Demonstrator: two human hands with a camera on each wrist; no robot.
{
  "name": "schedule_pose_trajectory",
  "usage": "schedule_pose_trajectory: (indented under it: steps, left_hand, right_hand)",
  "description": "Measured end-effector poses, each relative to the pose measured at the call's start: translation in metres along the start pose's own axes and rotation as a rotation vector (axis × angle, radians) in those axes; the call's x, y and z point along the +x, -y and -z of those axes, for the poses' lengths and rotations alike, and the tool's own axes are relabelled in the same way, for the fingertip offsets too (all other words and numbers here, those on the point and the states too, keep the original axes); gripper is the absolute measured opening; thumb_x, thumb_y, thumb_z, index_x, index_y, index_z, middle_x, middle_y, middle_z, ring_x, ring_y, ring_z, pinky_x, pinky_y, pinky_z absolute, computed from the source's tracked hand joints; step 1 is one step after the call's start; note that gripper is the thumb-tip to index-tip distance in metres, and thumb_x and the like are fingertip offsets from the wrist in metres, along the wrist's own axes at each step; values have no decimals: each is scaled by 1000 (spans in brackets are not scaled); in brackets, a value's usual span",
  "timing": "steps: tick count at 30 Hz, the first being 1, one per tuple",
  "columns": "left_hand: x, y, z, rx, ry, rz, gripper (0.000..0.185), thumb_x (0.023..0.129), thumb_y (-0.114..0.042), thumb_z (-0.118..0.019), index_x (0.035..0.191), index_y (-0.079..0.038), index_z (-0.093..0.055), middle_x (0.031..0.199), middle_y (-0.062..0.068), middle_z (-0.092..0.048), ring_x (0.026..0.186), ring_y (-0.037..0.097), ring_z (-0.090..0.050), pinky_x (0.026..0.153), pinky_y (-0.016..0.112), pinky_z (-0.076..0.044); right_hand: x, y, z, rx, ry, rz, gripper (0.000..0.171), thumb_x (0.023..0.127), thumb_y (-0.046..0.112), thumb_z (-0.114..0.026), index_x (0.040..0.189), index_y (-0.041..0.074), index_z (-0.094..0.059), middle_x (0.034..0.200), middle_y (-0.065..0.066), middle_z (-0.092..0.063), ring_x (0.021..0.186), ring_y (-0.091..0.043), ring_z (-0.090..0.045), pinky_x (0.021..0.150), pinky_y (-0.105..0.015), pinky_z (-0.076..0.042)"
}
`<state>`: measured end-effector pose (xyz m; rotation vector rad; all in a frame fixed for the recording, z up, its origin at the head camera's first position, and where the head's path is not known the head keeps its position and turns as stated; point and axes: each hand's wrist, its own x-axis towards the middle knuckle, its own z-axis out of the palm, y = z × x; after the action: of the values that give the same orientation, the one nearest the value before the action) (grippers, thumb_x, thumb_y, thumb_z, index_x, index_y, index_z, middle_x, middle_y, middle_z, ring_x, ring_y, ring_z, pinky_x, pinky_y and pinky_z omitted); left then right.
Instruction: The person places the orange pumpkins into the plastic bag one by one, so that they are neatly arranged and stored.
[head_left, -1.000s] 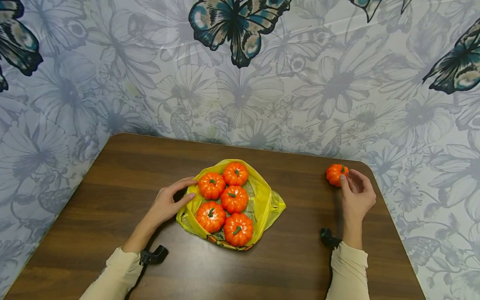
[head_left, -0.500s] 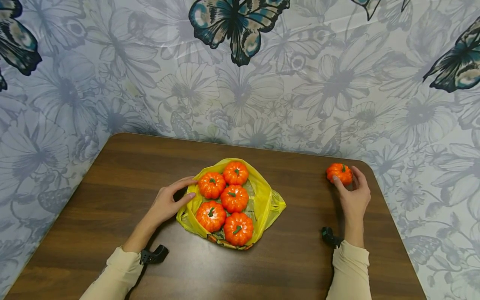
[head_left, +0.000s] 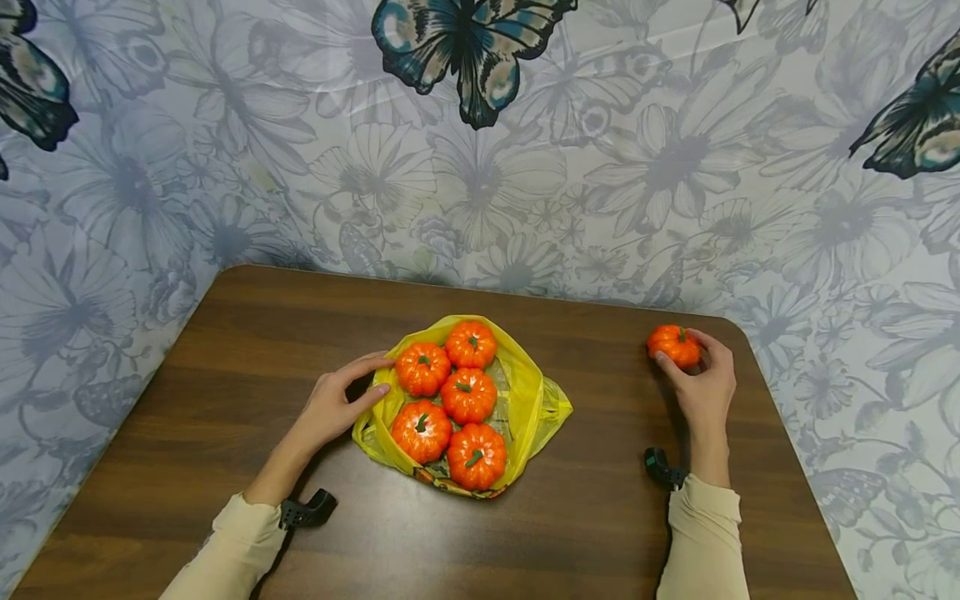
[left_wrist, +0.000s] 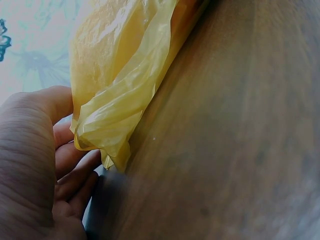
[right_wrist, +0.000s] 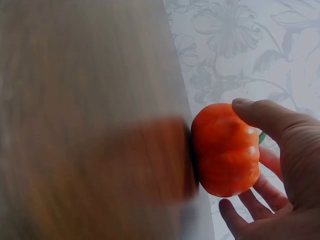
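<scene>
A yellow plastic bag (head_left: 528, 417) lies spread at the middle of the table, with several small orange pumpkins (head_left: 469, 397) inside. At its left rim my left hand (head_left: 337, 404) holds the edge, thumb and index finger on the plastic; in the left wrist view, the other fingers curve beside the crumpled yellow bag (left_wrist: 112, 110). Far to the right, near the table's back corner, my right hand (head_left: 705, 387) grips a single orange pumpkin (head_left: 672, 346) from its right side. The right wrist view has the thumb on this ribbed pumpkin (right_wrist: 225, 150), its green stem partly hidden by the hand.
The brown wooden table (head_left: 600, 517) has its back edge close to a wall covering (head_left: 517, 200) with flowers and butterflies. Black wrist cameras are strapped to the left wrist (head_left: 309, 508) and the right wrist (head_left: 663, 469).
My right hand has shifted slightly left and its thumb and fingers have come further round the single pumpkin. My left hand and the bag have stayed in place.
</scene>
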<state>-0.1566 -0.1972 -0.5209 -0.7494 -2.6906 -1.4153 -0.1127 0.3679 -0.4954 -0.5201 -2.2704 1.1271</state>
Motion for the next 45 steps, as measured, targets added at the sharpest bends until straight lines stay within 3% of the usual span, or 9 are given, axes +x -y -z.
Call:
schedule_pose_trajectory:
  steps: [4,7,12,18,27,35,40,45]
  left_hand:
    - [2,1,2,-13,3,1,43,98,-23,-77,140,-24,-69,152,8,-61,142,35,-56,115,62,-42]
    - [3,2,2,-16,6,2,43,98,-23,-77,140,-24,-69,153,8,-60,142,35,-56,116,63,-42]
    - [4,3,2,-12,11,2,42,98,-24,-77,140,-25,-69,153,7,-60,141,35,-57,116,62,-42]
    - [5,3,2,-2,13,5,42,98,-26,-77,139,-25,-69,152,6,-61,141,33,-57,115,61,-43]
    - [5,2,3,-26,18,6,42,98,-24,-77,140,-24,-69,152,7,-61,141,35,-56,116,63,-41]
    - [4,5,2,-28,16,17,41,98,-25,-77,139,-24,-69,152,7,-61,142,34,-56,117,63,-41]
    - [5,6,2,-18,17,17,41,99,-26,-76,139,-24,-69,153,8,-60,142,36,-56,115,64,-42]
    - [5,6,2,-17,15,17,40,100,-27,-75,139,-24,-69,153,8,-60,141,36,-56,115,64,-42]
  right_hand:
    - [0,2,-1,-17,14,22,60,82,12,-92,136,7,-68,138,-13,-56,131,-27,-55,103,-15,-47]
    - [1,2,-1,-34,44,9,67,82,14,-92,142,7,-64,141,-14,-55,134,-27,-53,105,-15,-45]
    - [0,1,-2,-69,142,-56,77,85,21,-90,153,13,-55,152,-13,-55,141,-30,-53,116,-25,-44]
    - [1,3,-5,-44,211,-65,78,87,19,-88,156,16,-52,155,-12,-55,143,-27,-53,118,-33,-45]
    - [-2,9,-9,-55,221,-49,76,87,20,-88,155,17,-53,153,-14,-58,138,-28,-57,113,-24,-48]
    - [-12,37,-30,53,300,31,75,87,14,-88,154,16,-54,153,-12,-58,141,-29,-54,116,-55,-45]
    - [-21,53,-50,74,390,87,74,89,17,-87,154,13,-53,153,-10,-58,140,-27,-55,116,-45,-47]
    - [-28,61,-59,87,421,95,74,89,21,-88,154,16,-53,152,-7,-58,140,-23,-56,116,-42,-47]
